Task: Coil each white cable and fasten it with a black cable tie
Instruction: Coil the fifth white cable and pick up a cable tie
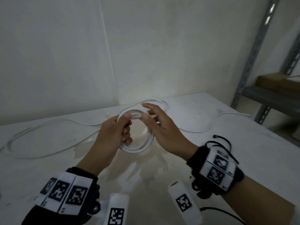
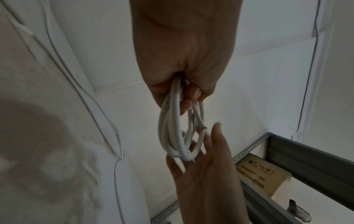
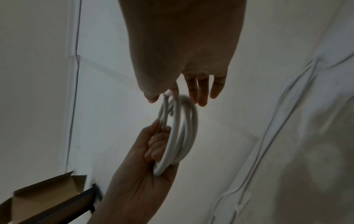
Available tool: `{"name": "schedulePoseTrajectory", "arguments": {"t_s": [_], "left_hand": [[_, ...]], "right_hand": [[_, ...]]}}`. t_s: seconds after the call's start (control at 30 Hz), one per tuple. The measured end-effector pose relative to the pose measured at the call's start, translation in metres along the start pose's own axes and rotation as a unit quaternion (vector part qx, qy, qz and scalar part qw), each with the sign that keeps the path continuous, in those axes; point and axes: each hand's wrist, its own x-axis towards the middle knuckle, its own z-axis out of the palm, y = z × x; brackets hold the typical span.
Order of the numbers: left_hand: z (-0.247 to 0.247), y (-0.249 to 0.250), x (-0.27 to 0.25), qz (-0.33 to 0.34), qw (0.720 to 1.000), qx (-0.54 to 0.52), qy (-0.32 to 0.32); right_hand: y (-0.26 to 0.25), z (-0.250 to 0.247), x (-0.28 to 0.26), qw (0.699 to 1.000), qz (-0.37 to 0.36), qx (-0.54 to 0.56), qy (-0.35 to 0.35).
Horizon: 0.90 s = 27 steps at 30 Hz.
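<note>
Above the middle of the table, my left hand has its fingers curled round the white coil, gripping the loops at their nine o'clock side so the turns stay stacked and cannot spring apart. My right hand meets the coil at about one o'clock; thumb and forefinger seem to pinch the cable there while the other fingers spread straight out past it. The left wrist view shows a cut end of the cable close to the right hand's fingertips (I judge it is the last bit being tucked in, though blur keeps me from being sure). So the coil hangs between both hands, clear of the table, its open ring facing me.

Outward from there, a loose cable sprawls at nine o'clock, and another curves away at three o'clock, both uncoiled. The black ties lie at four o'clock of the coil, just beyond my right wrist, within easy reach of that hand. A metal shelf with a cardboard box stands at two o'clock.
</note>
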Motion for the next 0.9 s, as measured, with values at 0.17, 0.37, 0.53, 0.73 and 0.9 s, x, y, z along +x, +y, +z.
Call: {"name": "schedulePoseTrajectory", "arguments": {"t_s": [0.17, 0.37, 0.53, 0.73, 0.9], "left_hand": [[0.013, -0.010, 0.005, -0.012, 1.000, -0.007, -0.010], [0.029, -0.016, 0.009, -0.038, 0.999, -0.021, -0.010], [0.033, -0.016, 0.012, -0.037, 0.999, -0.029, 0.024], [0.030, -0.014, 0.014, -0.036, 0.998, -0.034, 0.047], [0.024, -0.014, 0.015, -0.035, 0.997, -0.030, 0.054]], "right_hand": [[0.025, -0.077, -0.031, 0.973, 0.116, -0.197, 0.016], [0.065, -0.152, -0.056, 0.876, 0.276, -0.391, -0.060], [0.084, -0.166, -0.055, 0.804, 0.361, -0.457, -0.120], [0.093, -0.160, -0.043, 0.800, 0.367, -0.466, -0.098], [0.094, -0.158, -0.037, 0.799, 0.349, -0.482, -0.081]]}}
